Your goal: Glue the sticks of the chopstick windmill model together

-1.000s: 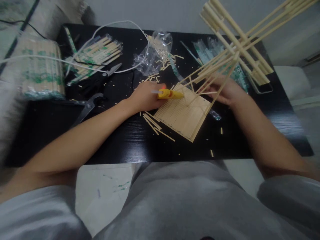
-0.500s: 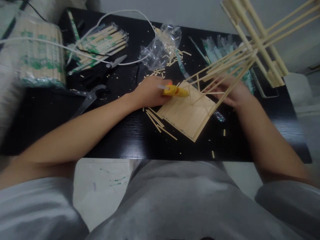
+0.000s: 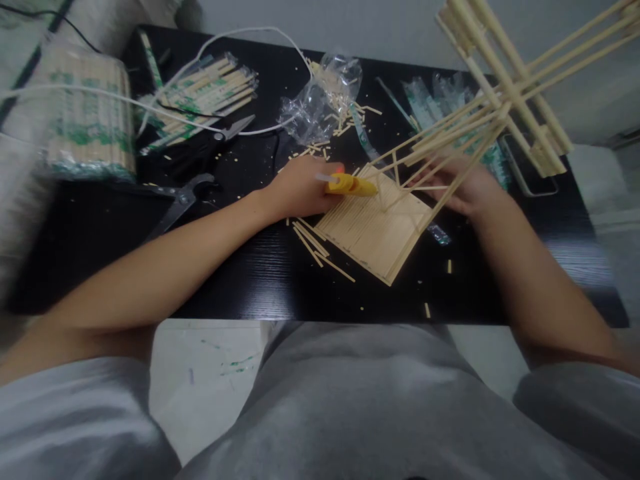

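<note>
My left hand (image 3: 300, 187) is wrapped round a yellow hot glue gun (image 3: 353, 185), a clear glue stick poking out of its back end. The gun's nozzle points right, over a flat square panel of wooden sticks (image 3: 373, 233) and close to the thin struts standing on it. From the panel a tall stick-built frame (image 3: 465, 130) leans up and to the right. My right hand (image 3: 457, 180) is closed round the frame's lower struts, its fingers partly hidden behind them. Several loose sticks (image 3: 313, 243) lie at the panel's left edge.
Bagged chopsticks (image 3: 90, 120) and a loose wrapped pile (image 3: 205, 87) stand at back left. Nearby lie pliers (image 3: 180, 197) and scissors (image 3: 233, 130). A white cable (image 3: 200, 123) crosses the table. Cut stick pieces, crumpled plastic (image 3: 320, 107), empty wrappers (image 3: 433, 103) and a phone (image 3: 533, 170) lie farther back.
The orange-red glow on the glue gun beside my left hand no longer shows. The view has shifted slightly; both hands, the panel and the frame hold nearly the same places.
</note>
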A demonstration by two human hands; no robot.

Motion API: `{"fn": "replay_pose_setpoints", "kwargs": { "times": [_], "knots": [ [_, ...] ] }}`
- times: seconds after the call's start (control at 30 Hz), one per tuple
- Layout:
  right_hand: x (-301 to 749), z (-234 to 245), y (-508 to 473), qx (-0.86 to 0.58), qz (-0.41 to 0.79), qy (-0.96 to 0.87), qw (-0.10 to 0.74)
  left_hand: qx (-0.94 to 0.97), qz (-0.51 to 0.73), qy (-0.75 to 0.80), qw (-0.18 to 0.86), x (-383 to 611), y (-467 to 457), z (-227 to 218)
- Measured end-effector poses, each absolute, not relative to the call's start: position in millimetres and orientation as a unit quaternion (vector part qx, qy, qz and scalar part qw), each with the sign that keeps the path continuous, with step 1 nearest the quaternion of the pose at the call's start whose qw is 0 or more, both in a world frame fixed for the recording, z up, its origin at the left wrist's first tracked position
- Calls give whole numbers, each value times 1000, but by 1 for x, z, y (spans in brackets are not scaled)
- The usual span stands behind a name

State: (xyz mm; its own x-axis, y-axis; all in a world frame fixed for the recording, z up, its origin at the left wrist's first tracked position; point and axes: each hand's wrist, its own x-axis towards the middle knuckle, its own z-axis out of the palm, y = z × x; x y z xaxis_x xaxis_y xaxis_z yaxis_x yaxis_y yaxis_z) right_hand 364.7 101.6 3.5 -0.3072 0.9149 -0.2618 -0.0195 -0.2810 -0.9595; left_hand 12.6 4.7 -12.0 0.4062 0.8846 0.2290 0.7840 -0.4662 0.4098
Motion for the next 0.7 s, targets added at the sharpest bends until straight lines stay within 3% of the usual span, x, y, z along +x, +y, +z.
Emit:
{"fn": "replay_pose_setpoints", "kwargs": {
  "times": [0.7],
  "knots": [
    [375, -4, 109, -467, 640, -498, 351, 821, 230, 505, 133, 16, 4, -11]
  ]
}}
